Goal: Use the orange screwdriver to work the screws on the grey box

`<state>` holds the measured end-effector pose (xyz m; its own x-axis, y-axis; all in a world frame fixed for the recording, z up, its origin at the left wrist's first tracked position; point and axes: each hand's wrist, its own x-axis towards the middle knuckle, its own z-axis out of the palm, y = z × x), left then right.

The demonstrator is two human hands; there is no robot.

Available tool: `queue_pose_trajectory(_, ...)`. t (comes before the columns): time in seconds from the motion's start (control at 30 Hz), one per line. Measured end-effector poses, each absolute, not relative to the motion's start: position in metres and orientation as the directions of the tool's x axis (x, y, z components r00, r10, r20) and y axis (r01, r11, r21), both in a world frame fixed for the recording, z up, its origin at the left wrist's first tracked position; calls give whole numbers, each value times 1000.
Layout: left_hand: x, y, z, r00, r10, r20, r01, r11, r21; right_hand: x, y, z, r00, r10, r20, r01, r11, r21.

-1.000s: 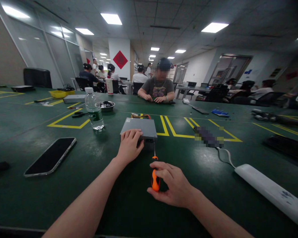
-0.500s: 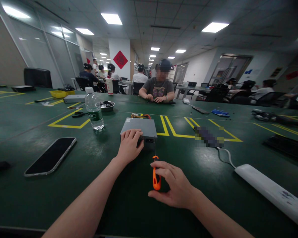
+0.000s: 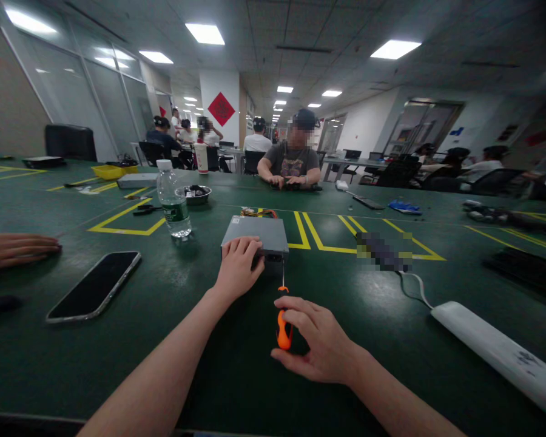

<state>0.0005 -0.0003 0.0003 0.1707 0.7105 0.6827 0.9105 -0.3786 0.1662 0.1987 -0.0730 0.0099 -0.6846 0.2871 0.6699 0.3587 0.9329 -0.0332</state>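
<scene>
A grey metal computer power supply (image 3: 275,233) lies on the green table in front of me, its bundle of coloured wires (image 3: 261,213) at the far side. My left hand (image 3: 241,258) grips its near left part, fingers over the top and thumb at the front face. My right hand (image 3: 316,337) holds an orange and black screwdriver (image 3: 284,334) by the handle, with the fingertips on its upper part and the thumb low. The thin shaft points away from me and meets the front face near its right corner; the tip is too small to make out.
Left of the power supply stand a water bottle (image 3: 175,203) and a metal bowl (image 3: 198,193); a phone (image 3: 95,286) lies nearer. Another person's hand (image 3: 20,250) rests at the left edge. A white power strip (image 3: 495,355) lies right. Across the table sits a person (image 3: 293,161).
The screwdriver handle has turned and shifted slightly left in my right hand. Another person's hand has come in at the left edge. My left hand and the power supply stay put.
</scene>
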Motion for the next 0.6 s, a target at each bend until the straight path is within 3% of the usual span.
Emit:
queue_pose_trajectory(0.17, 0, 0, 0, 169, 710, 684, 908, -382, 172, 196, -74, 13, -725, 254, 641, 359, 933, 36)
queue_pose_trajectory(0.3, 0, 0, 0, 173, 705, 688, 909, -383, 164, 197, -71, 5, -658, 265, 705, 355, 935, -20)
queue_pose_trajectory(0.43, -1, 0, 1, 179, 703, 688, 911, -383, 155, 199, -73, 6, -678, 300, 672, 345, 936, -70)
queue_pose_trajectory(0.6, 0, 1, 1, 178, 700, 691, 909, -387, 158, 198, -76, 15, -746, 251, 617, 353, 934, 46)
